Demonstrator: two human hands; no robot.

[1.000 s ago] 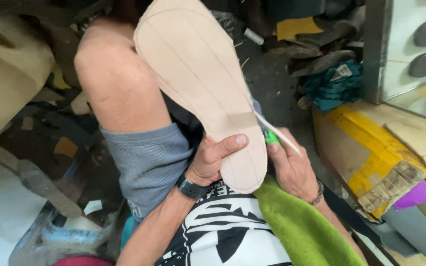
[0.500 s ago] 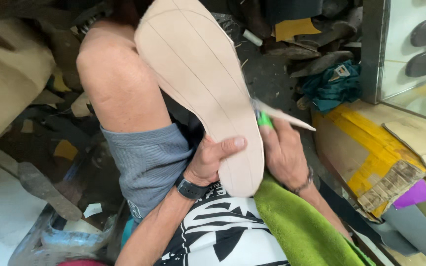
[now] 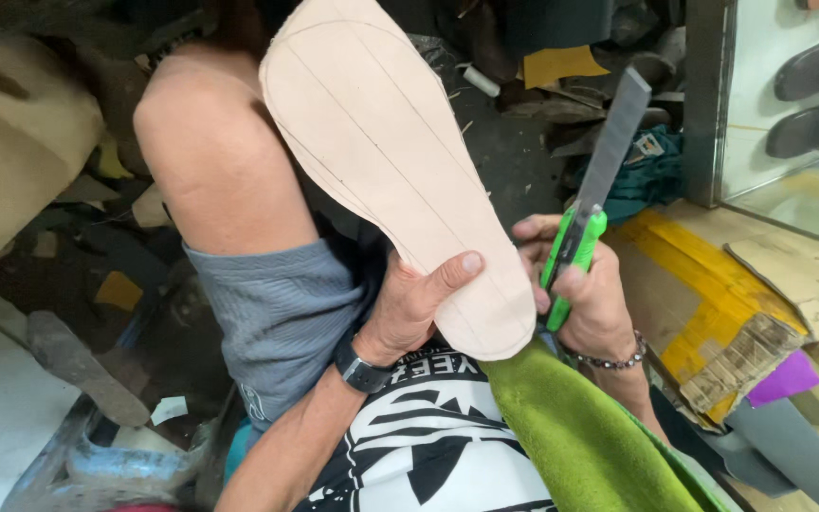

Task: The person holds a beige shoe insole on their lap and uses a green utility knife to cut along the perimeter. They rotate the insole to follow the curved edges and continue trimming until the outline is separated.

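Left hand (image 3: 419,308) clamped on the near end of a tan shoe sole (image 3: 386,152), thumb across its face, sole raised above the bare knee (image 3: 206,142). Right hand (image 3: 585,294) gripped round a green-handled knife (image 3: 585,204), blade pointing up, just right of the sole.

A pale tan sole-shaped leather piece (image 3: 386,161) with pencilled lines stood tilted upright; beside its heel, a green-handled utility knife (image 3: 588,204) pointed its blade upward.

The green-handled knife (image 3: 575,248) was swung upright by the right hand (image 3: 585,294), its blade raised clear of the sole (image 3: 386,161).
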